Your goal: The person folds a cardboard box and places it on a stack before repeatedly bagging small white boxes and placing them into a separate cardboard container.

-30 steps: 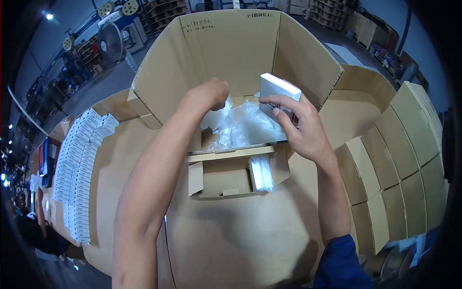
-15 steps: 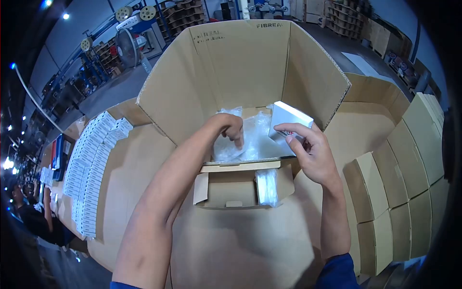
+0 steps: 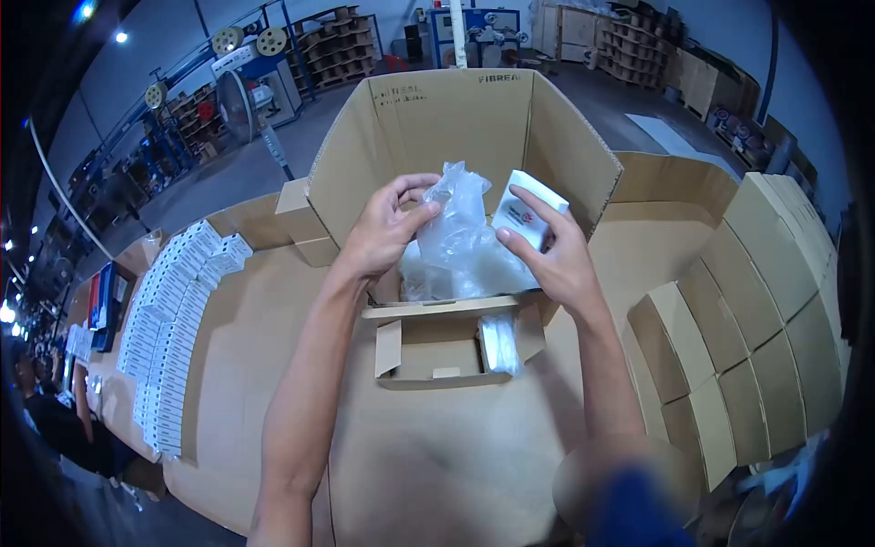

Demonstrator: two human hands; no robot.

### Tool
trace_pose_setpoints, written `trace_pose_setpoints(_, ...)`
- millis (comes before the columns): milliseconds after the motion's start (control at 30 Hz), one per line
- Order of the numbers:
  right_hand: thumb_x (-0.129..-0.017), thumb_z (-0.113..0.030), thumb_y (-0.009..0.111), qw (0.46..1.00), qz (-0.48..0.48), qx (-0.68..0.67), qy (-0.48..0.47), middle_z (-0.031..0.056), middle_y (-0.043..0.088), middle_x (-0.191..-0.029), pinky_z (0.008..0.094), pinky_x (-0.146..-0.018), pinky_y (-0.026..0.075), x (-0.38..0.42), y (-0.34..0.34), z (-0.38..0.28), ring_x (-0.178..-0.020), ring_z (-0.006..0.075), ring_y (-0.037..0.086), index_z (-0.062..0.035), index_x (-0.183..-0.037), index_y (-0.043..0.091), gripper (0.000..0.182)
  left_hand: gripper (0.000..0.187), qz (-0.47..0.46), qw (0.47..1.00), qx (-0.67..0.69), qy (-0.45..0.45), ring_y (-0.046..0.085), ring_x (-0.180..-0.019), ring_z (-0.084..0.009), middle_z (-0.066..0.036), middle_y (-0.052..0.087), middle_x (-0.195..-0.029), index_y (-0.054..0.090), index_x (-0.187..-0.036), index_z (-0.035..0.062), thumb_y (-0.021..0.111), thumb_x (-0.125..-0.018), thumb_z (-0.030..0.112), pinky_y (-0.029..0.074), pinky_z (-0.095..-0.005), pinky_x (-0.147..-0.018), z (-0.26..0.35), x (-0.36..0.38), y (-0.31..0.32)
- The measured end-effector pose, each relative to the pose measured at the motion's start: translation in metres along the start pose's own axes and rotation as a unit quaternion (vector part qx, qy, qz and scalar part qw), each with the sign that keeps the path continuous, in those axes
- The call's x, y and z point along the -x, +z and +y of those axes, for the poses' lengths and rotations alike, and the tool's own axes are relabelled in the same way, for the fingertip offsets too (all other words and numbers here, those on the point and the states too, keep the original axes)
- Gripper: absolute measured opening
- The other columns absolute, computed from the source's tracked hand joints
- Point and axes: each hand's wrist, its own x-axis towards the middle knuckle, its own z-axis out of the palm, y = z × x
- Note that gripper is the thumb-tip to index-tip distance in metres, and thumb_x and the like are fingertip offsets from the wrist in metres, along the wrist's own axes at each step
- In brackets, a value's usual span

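My left hand (image 3: 390,223) pinches a clear plastic bag (image 3: 458,205) by its edge and holds it up in front of the big carton (image 3: 437,118). In my right hand (image 3: 558,246) is a small white box (image 3: 526,214) with red and dark print, gripped between thumb and fingers and tilted. More clear plastic bags (image 3: 433,278) lie in the big carton below both hands. Just in front stands an open brown box (image 3: 428,376), with a plastic-wrapped item (image 3: 499,346) upright at its right end.
Rows of small white boxes (image 3: 173,319) stand on the left of the table. Open brown boxes (image 3: 729,337) are stacked at the right. A brown box (image 3: 305,223) sits beside the big carton. Another person (image 3: 68,419) is at the far left.
My left hand has come up out of the big carton with a plastic bag. My right hand still holds the white box, now turned so its printed face shows. The view has shifted slightly.
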Motion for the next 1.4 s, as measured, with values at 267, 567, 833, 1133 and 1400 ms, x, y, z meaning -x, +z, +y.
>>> trace_pose_setpoints(267,-0.082,-0.032,0.087,0.983,-0.063,-0.096,0.14,0.0157,0.074,-0.104,0.0346,-0.084,0.055,-0.019,0.051,-0.001,-0.093,0.0202,0.07,0.0093,-0.116,0.07,0.057,0.023,0.05,0.994,-0.081,0.046,0.064,-0.093,-0.0091,-0.007,0.064,-0.117,0.058,-0.124,0.0002,0.06,-0.105,0.013,0.054,-0.0253,-0.078,-0.034,0.004,0.008)
trace_pose_setpoints(567,-0.101,-0.02,0.067,0.933,0.025,-0.245,0.261,0.0049,0.07,-0.083,0.0295,-0.057,0.046,-0.041,0.045,0.037,-0.064,0.0102,0.06,0.0034,-0.104,0.074,0.025,0.02,0.273,0.927,-0.248,0.072,0.061,-0.065,-0.0129,-0.007,0.066,-0.071,0.057,-0.118,0.0035,0.056,-0.106,0.02,0.048,-0.0336,-0.064,-0.037,-0.009,0.022)
trace_pose_setpoints(833,-0.1,-0.042,0.065,0.979,0.025,0.097,0.176,0.0221,0.071,-0.1,0.0403,-0.092,0.053,-0.043,0.025,0.022,-0.101,0.0284,0.068,0.002,-0.12,0.072,0.049,0.022,0.28,0.942,-0.123,0.134,0.055,-0.061,-0.0107,-0.006,0.065,-0.066,0.056,-0.115,0.0039,0.058,-0.106,0.025,0.044,-0.0339,-0.061,-0.009,0.047,0.031)
trace_pose_setpoints(1133,-0.087,-0.03,0.085,0.995,-0.022,-0.091,0.019,0.0061,0.063,-0.09,0.0297,-0.077,0.047,0.105,0.038,-0.073,-0.087,0.0149,0.056,-0.0045,-0.107,0.078,0.033,0.024,0.268,0.958,-0.041,0.091,0.045,-0.065,-0.0017,0.005,0.053,-0.072,0.057,-0.095,0.0036,0.054,-0.11,0.021,0.036,-0.0228,-0.056,-0.014,0.176,0.058)
trace_pose_setpoints(1400,-0.102,-0.031,0.07,0.975,0.011,-0.188,0.115,0.0027,0.055,-0.083,0.0275,-0.071,0.042,0.213,0.066,-0.094,-0.078,0.0107,0.049,0.0002,-0.088,0.075,0.034,0.024,0.268,0.962,0.057,0.023,0.06,-0.083,-0.0051,0.0,0.068,-0.091,0.064,-0.113,-0.0005,0.059,-0.108,0.023,0.048,-0.0216,-0.075,-0.03,0.296,0.082)
